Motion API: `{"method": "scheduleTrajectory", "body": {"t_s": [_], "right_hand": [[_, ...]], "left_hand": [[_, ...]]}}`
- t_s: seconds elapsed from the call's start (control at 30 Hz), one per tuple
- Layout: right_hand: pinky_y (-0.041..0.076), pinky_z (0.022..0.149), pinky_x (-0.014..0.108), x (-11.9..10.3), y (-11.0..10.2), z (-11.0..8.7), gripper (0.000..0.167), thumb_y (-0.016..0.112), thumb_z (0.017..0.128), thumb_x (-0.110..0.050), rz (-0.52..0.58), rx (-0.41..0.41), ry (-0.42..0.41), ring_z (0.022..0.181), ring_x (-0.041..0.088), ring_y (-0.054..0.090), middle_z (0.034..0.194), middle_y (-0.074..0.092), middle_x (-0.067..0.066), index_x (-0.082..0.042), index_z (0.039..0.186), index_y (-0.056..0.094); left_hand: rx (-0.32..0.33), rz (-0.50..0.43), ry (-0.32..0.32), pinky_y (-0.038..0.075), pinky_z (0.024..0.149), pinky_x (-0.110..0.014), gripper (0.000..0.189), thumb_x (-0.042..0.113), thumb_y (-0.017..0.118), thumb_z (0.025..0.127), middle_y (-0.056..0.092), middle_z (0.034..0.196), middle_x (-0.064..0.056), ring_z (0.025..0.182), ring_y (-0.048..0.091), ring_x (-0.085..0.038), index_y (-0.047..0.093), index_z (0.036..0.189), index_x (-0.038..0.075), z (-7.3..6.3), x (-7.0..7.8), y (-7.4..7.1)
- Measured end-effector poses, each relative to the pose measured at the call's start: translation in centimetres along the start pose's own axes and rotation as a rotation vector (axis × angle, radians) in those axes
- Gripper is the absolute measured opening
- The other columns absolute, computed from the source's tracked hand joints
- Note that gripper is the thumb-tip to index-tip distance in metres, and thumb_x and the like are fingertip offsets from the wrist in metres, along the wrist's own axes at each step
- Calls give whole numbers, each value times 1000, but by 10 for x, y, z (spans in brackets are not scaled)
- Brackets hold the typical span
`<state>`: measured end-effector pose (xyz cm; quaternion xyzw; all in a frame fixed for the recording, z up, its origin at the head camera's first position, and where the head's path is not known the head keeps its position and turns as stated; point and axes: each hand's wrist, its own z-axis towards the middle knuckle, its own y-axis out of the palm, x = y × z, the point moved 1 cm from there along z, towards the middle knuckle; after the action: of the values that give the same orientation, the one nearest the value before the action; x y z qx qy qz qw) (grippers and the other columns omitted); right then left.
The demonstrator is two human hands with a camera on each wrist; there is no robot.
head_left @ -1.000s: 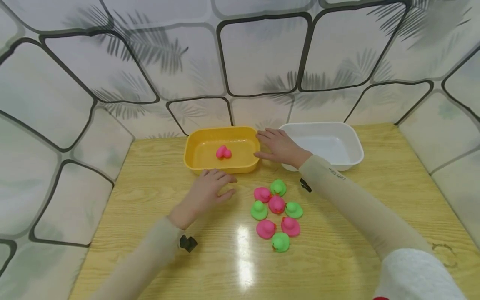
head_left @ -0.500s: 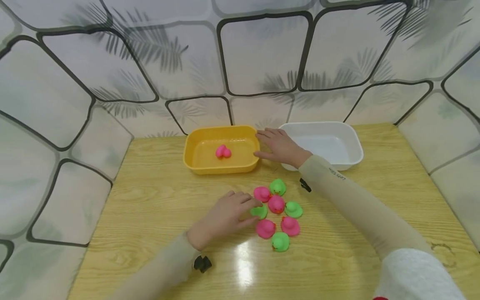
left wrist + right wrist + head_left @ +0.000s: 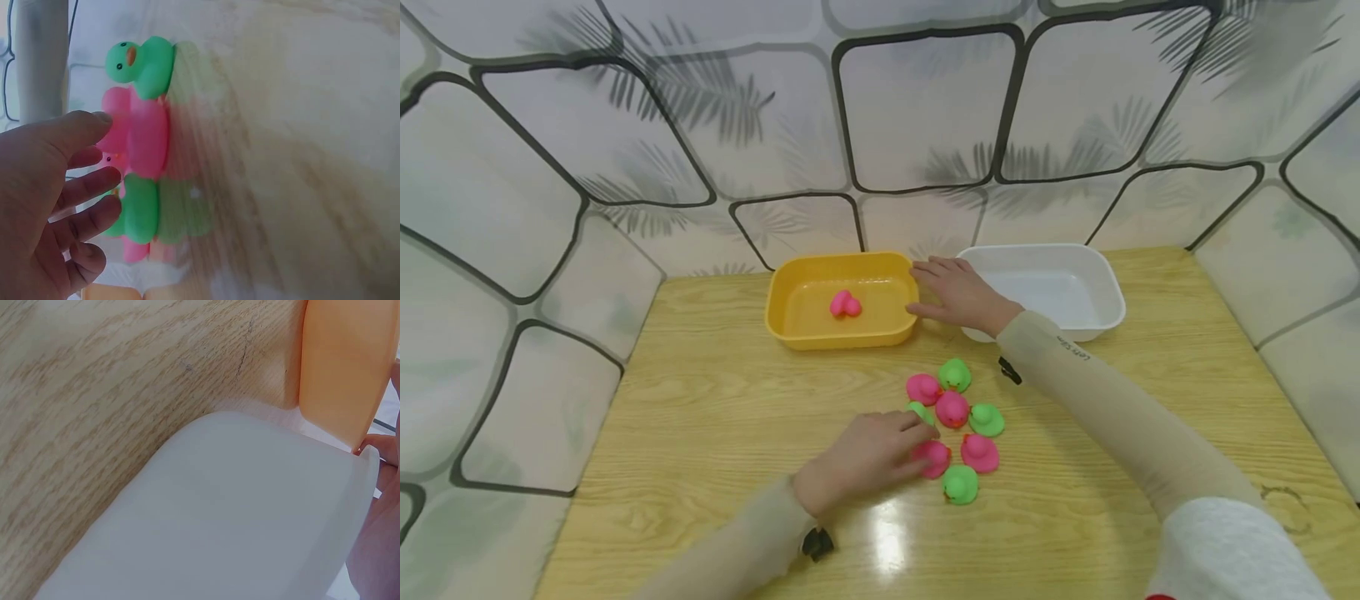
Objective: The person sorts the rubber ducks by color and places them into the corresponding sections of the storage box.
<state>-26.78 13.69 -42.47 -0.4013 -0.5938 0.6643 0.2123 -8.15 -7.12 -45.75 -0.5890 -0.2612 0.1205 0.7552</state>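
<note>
My left hand (image 3: 868, 457) hovers low at the left side of the duck group, its fingers spread around a pink rubber duck (image 3: 937, 460). In the left wrist view, thumb and fingers bend loosely beside that pink duck (image 3: 149, 140), without pinching it. Partly behind the fingers sits a green rubber duck (image 3: 919, 411). My right hand (image 3: 955, 292) lies with straight, spread fingers between the yellow tub (image 3: 842, 340) and the white tub (image 3: 1101, 329), fingertips at the yellow tub's right rim. Only the edge of this hand shows in the right wrist view, behind the white tub's wall (image 3: 237, 500).
Two small pink things (image 3: 846, 304) lie together in the yellow tub. More pink and green ducks, such as a green duck (image 3: 960, 484) at the front, stand close together on the wooden table (image 3: 715, 392). A patterned wall (image 3: 925, 108) rises behind the tubs.
My left hand has moved right and toward the front, from beside the yellow tub, past the green duck, to the pink duck. My right hand has stayed in place.
</note>
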Motion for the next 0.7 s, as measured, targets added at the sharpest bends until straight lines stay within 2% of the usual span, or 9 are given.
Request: {"method": "scheduleTrajectory", "body": {"t_s": [0.3,0.7], "right_hand": [[21,123,60,2,4,1,75,60,104,-49,-3,-1,-3,153,42,28,163,41,19,0,157,42],[21,123,60,1,2,2,74,59,104,-49,-19,-3,3,153,42,29,163,41,19,0,157,42]], "left_hand": [[-11,1,-17,53,62,-23,25,39,70,100,67,104,8,85,64,-8,71,119,22,2,5,8],[-18,5,-19,49,59,-20,22,36,71,100,64,99,8,79,59,-6,71,116,21,-1,6,6]]}}
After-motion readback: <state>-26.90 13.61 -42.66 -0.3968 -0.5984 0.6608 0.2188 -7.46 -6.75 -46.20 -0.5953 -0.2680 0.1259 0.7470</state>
